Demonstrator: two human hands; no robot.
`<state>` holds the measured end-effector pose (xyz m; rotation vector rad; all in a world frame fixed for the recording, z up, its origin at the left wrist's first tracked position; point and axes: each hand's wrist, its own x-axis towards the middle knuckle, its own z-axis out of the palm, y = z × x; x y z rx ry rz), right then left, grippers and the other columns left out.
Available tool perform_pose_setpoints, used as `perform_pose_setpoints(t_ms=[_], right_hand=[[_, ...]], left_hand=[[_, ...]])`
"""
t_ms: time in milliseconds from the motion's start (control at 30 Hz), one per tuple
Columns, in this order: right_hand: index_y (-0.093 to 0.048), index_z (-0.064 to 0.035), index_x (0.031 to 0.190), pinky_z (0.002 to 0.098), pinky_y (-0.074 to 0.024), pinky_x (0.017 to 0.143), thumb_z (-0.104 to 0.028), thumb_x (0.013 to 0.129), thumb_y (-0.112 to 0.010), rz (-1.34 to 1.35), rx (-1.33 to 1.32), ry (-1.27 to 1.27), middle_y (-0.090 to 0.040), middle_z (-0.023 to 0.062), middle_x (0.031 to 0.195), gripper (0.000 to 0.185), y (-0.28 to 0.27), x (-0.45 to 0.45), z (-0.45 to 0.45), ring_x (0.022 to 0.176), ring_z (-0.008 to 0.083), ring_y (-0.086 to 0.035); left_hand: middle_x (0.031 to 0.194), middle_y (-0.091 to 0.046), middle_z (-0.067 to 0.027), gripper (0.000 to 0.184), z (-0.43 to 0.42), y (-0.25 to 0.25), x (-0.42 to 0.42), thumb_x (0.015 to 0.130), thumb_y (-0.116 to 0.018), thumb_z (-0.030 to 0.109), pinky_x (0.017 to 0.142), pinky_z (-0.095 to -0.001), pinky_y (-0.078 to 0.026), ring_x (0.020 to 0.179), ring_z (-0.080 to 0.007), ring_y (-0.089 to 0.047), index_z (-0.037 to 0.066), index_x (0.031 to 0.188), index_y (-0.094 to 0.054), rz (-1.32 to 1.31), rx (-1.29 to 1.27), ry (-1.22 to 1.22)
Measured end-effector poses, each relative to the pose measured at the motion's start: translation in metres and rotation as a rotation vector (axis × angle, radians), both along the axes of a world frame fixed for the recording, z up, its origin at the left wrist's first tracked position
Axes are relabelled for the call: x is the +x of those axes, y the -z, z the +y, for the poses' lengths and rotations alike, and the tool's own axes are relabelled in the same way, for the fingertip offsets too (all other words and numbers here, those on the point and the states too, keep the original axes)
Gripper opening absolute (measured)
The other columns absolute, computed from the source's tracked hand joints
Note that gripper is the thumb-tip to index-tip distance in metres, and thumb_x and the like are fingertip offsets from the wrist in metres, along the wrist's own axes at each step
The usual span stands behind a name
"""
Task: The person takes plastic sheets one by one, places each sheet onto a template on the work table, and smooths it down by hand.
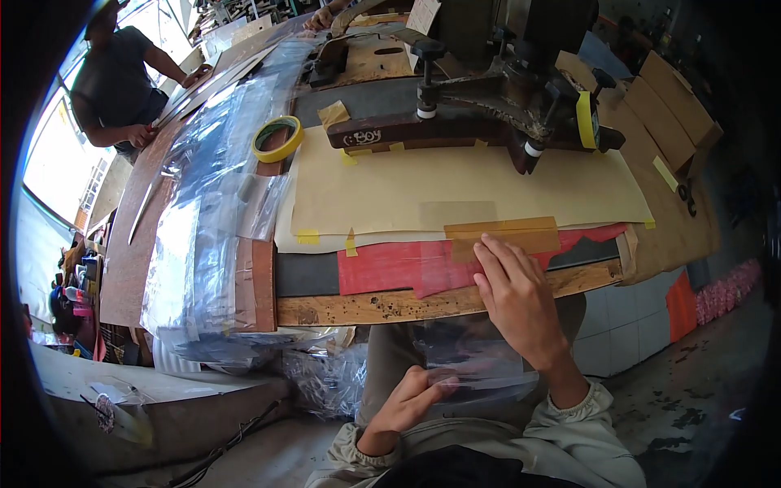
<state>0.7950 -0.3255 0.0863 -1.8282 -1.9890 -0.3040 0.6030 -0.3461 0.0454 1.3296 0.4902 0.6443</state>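
Note:
My right hand (pixel 514 297) lies with its fingers together and stretched out, the tips on a brown strip (pixel 504 237) at the near edge of a cream sheet (pixel 464 179). Under the sheet's edge lies red material (pixel 382 267) on a dark surface. Below the table edge, my left hand (pixel 413 396) pinches a clear plastic sheet (pixel 480 366) over my lap. A dark press frame (pixel 480 134) rests on the cream sheet's far side. One yellow tape roll (pixel 277 139) sits left of the sheet; another (pixel 586 120) hangs on the frame.
A wooden edge (pixel 366 309) borders the table in front of me. Clear plastic (pixel 220 203) covers its left part. A person (pixel 122 73) stands at the far left; another person's hand (pixel 320 18) shows at the back. Scissors (pixel 688 198) and cardboard (pixel 671 106) are on the right.

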Motion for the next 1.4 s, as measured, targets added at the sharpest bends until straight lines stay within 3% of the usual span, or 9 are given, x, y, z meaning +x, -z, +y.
perform_pose_setpoints(t_ms=[333,700,967,1133,1400], right_hand=[[-0.048,0.0023,0.108,0.0366,-0.041,0.084,-0.011,0.074,-0.057,-0.049,-0.026,0.023,-0.047,0.0182,0.118,0.038,0.003,0.0,0.006,0.1,0.0268,-0.046],[-0.046,0.0037,0.111,0.0355,-0.041,0.086,-0.013,0.076,-0.056,-0.031,-0.057,0.012,-0.044,0.0182,0.119,0.04,0.002,0.001,0.006,0.101,0.0264,-0.045],[-0.043,0.0044,0.115,0.038,-0.0404,0.087,-0.013,0.08,-0.051,0.032,-0.119,0.035,-0.04,0.019,0.123,0.039,-0.001,0.0,0.007,0.103,0.0304,-0.042],[-0.046,0.004,0.111,0.0363,-0.0404,0.087,-0.02,0.079,-0.055,-0.007,-0.098,0.048,-0.042,0.021,0.119,0.041,0.001,-0.001,0.008,0.101,0.0285,-0.043],[-0.046,0.0041,0.111,0.0367,-0.0407,0.086,-0.021,0.079,-0.055,-0.003,-0.101,0.052,-0.042,0.0212,0.12,0.042,0.002,-0.001,0.008,0.102,0.0287,-0.043]], left_hand=[[0.057,-0.049,-0.0108,0.028,-0.006,-0.005,-0.002,0.083,-0.048,0.015,0.051,-0.029,-0.033,0.052,-0.0166,-0.043,-0.005,0.101,-0.057,0.079,-0.019,-0.084],[0.062,-0.053,-0.0108,0.028,-0.006,-0.019,0.0,0.084,-0.048,0.016,0.058,-0.0299,-0.034,0.057,-0.0186,-0.044,-0.001,0.104,-0.058,0.116,0.113,-0.135],[0.051,-0.044,-0.0088,0.029,0.001,0.003,-0.002,0.083,-0.046,0.013,0.045,-0.0279,-0.03,0.042,-0.0148,-0.039,-0.004,0.103,-0.056,-0.011,-0.024,0.024],[0.051,-0.043,-0.0093,0.03,0.003,-0.012,0.0,0.082,-0.045,0.012,0.045,-0.0275,-0.03,0.042,-0.0146,-0.039,-0.006,0.104,-0.055,-0.03,0.021,-0.023],[0.053,-0.046,-0.0116,0.028,0.004,-0.008,-0.001,0.082,-0.045,0.011,0.046,-0.0284,-0.032,0.044,-0.0166,-0.043,-0.006,0.101,-0.055,-0.036,0.054,-0.02]])
